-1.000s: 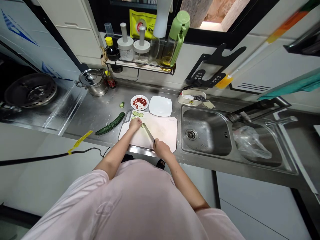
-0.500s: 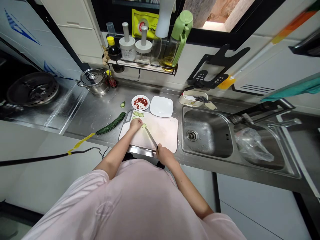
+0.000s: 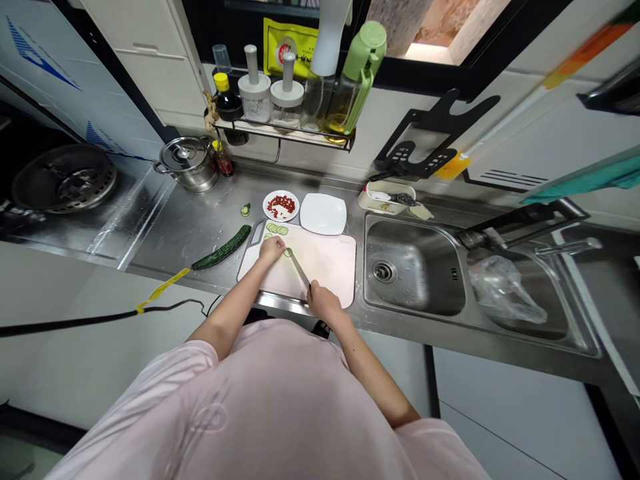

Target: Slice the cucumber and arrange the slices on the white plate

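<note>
My right hand [image 3: 324,300] is wrapped round the handle of a kitchen knife [image 3: 301,271], whose blade points away and to the left over the pale cutting board [image 3: 325,260]. At the blade's tip is a round cucumber slice [image 3: 288,253]. Pinched fingers of my left hand [image 3: 271,250] hold that slice at its left edge. Several cut cucumber slices [image 3: 277,229] lie at the board's upper left, some partly behind my left hand. A long dark-green cucumber [image 3: 223,249] rests on the counter left of the board, and a cucumber end piece [image 3: 245,209] lies beyond it.
Behind the board stand a plate of chopped red pieces [image 3: 281,205] and a white square plate [image 3: 323,213]. A sink [image 3: 417,267] is on the right. A lidded pot [image 3: 189,163] and a wok [image 3: 65,177] are on the left. Bottles and jars fill a wall shelf [image 3: 285,133].
My right hand and the knife handle have shifted slightly to the left and away from me. The cucumber slice looks tipped more on edge. My left hand has hardly moved.
</note>
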The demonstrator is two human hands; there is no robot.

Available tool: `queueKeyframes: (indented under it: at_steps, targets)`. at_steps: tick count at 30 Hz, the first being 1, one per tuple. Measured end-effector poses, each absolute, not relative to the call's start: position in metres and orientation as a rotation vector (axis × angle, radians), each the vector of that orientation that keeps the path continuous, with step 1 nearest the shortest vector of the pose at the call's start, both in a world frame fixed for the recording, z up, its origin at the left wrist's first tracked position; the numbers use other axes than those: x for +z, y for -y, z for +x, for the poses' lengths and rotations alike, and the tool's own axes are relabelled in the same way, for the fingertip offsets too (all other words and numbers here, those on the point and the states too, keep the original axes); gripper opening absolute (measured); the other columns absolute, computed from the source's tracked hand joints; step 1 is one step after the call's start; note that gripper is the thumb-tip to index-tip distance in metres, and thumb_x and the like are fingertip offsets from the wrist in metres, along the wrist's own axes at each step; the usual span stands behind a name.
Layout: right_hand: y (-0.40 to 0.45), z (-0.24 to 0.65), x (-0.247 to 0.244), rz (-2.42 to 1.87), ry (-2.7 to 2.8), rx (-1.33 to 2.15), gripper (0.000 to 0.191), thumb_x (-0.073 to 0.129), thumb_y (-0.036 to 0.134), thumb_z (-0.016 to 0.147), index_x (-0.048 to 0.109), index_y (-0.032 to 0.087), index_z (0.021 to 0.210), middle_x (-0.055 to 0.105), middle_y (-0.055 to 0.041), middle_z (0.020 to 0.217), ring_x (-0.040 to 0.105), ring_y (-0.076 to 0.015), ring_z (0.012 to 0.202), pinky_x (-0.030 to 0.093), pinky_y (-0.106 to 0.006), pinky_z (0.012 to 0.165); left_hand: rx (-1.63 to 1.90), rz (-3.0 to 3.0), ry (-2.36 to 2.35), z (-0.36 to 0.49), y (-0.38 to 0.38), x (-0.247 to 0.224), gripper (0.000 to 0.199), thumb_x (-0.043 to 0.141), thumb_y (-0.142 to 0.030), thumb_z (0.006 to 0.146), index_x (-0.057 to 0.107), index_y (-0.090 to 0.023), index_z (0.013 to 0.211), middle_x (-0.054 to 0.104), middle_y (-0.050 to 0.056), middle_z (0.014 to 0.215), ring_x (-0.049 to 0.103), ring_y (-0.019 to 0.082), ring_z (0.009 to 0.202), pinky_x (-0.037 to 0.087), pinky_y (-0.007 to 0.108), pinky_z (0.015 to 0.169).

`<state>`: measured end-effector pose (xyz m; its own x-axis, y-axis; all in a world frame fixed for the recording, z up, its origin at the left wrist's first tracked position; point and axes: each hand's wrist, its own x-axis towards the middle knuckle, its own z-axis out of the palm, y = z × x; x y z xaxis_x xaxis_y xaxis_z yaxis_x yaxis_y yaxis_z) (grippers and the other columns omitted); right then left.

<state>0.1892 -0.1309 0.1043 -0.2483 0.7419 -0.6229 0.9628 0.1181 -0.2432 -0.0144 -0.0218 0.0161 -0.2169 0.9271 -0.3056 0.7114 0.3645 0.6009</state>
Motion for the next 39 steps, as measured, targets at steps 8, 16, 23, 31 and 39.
queueKeyframes:
  at_steps: [8, 16, 23, 31, 39]
  targets:
    - [0.132, 0.187, 0.104, 1.673, -2.026, -0.886, 0.024, 0.032, 0.027, 0.096, 0.044, 0.016, 0.113, 0.066, -0.0146, 0.099, 0.064, -0.0244, 0.094, 0.042, -0.030, 0.070, 0.428, 1.420, -1.993, -0.014, 0.022, 0.018, 0.011, 0.063, -0.022, 0.072, 0.067, -0.021, 0.082, 0.068, 0.001, 0.080, 0.060, 0.014, 0.076, 0.043, 0.023, 0.069]
    - [0.134, 0.191, 0.105, 1.668, -2.034, -0.911, 0.023, 0.031, 0.026, 0.095, 0.045, 0.016, 0.111, 0.066, -0.0140, 0.096, 0.064, -0.0246, 0.091, 0.041, -0.030, 0.069, 0.471, 1.505, -1.984, -0.014, 0.025, 0.011, 0.009, 0.062, -0.024, 0.074, 0.065, -0.021, 0.082, 0.067, 0.001, 0.080, 0.059, 0.014, 0.075, 0.041, 0.023, 0.068]
    - [0.142, 0.204, 0.109, 1.653, -2.031, -0.893, 0.021, 0.033, 0.028, 0.094, 0.047, 0.017, 0.107, 0.067, -0.0130, 0.094, 0.064, -0.0245, 0.087, 0.039, -0.028, 0.065, 0.495, 1.664, -1.972, -0.012, 0.034, 0.011, 0.013, 0.051, -0.022, 0.081, 0.063, -0.020, 0.086, 0.065, 0.004, 0.083, 0.057, 0.016, 0.081, 0.040, 0.025, 0.075]
    - [0.150, 0.217, 0.106, 1.683, -2.052, -0.894, 0.022, 0.034, 0.031, 0.095, 0.049, 0.019, 0.106, 0.067, -0.0100, 0.094, 0.063, -0.0221, 0.085, 0.032, -0.026, 0.061, 0.539, 1.811, -1.981, -0.006, 0.049, 0.009, 0.020, 0.049, -0.029, 0.086, 0.061, -0.019, 0.099, 0.061, 0.008, 0.094, 0.056, 0.020, 0.091, 0.042, 0.030, 0.084]
    - [0.156, 0.234, 0.096, 1.858, -2.083, -0.901, 0.026, 0.034, 0.039, 0.097, 0.050, 0.021, 0.107, 0.067, -0.0078, 0.093, 0.061, -0.0195, 0.082, 0.026, -0.025, 0.059, 0.624, 1.912, -1.963, -0.001, 0.062, 0.006, 0.031, 0.053, -0.035, 0.086, 0.062, -0.019, 0.110, 0.056, 0.010, 0.101, 0.052, 0.024, 0.102, 0.041, 0.035, 0.094]
